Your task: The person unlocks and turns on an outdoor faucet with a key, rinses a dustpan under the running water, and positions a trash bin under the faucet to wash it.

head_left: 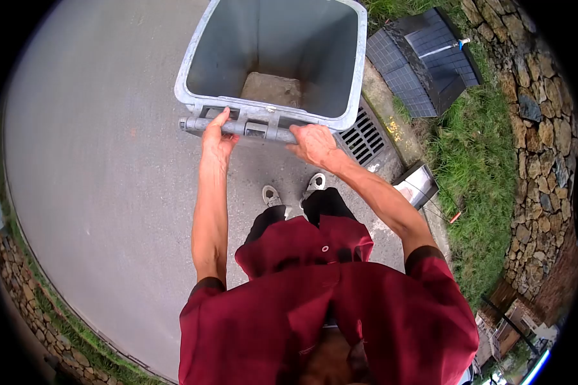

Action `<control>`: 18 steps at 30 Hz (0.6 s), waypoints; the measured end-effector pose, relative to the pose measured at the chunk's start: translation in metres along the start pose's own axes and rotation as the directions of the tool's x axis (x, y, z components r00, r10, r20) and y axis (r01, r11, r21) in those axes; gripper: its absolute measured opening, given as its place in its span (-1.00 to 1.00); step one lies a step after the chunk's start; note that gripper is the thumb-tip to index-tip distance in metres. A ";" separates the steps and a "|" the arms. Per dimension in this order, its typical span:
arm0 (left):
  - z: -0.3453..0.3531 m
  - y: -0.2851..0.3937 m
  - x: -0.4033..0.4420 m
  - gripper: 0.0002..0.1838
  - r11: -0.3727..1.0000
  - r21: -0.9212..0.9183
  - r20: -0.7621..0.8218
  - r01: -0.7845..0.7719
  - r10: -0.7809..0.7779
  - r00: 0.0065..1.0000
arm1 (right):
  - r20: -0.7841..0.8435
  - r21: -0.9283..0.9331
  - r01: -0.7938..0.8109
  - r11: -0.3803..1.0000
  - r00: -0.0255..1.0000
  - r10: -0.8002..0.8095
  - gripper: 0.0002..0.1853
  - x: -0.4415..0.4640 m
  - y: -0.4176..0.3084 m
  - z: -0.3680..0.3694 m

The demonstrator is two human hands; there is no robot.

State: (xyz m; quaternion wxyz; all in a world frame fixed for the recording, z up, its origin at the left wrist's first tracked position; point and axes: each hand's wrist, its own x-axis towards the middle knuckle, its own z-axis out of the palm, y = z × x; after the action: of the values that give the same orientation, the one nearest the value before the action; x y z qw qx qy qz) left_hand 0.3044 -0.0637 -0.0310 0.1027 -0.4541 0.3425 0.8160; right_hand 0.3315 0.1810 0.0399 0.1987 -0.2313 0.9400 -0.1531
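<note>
Two-Handed Hold on the Bin Bar

Head view: The bin [302,51] is on the ground directly in front of the person, mouth open toward the camera, with a brownish patch on its floor. Its upright or tilted stance cannot be determined from this angle. The bar [255,130] runs along the near side of the bin, just outside the rim.

Left hand [219,133]: grasping the bar toward the bin's left corner, thumb laid over the top and fingers curled below. Right hand [313,144]: clenched around the bar near the bin's right corner. A bracket section of the bar separates the two hands.

Handling guidance:
1. Load both hands equally; uneven force would probably swing the bin sideways.
2. Wrap both thumbs fully around the bar. The left thumb, pointing toward the rim, could be pinched between bar and bin.
3. Hold the shoes [271,194], which are on the near side of the bin, back from its base.
4. Mind the drain grate [364,136] beside the bin's near right corner; a wheel or foot might catch in the slots.
5. Allow room for the umbrella [424,58], on the grass [469,160] to the right of the bin.
</note>
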 end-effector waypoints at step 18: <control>-0.185 0.097 0.034 -0.65 0.953 0.201 -0.167 -0.227 0.262 0.950 | 0.077 0.609 -0.244 0.755 0.965 0.250 -0.58 0.262 -0.065 -0.106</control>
State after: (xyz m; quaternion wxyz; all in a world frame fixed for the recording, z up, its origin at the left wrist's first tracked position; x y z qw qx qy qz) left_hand 0.3626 -0.2609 -0.0788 0.0074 -0.4735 0.4767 0.7406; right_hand 0.0954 0.0171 0.0781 0.2771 -0.0275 0.8623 -0.4229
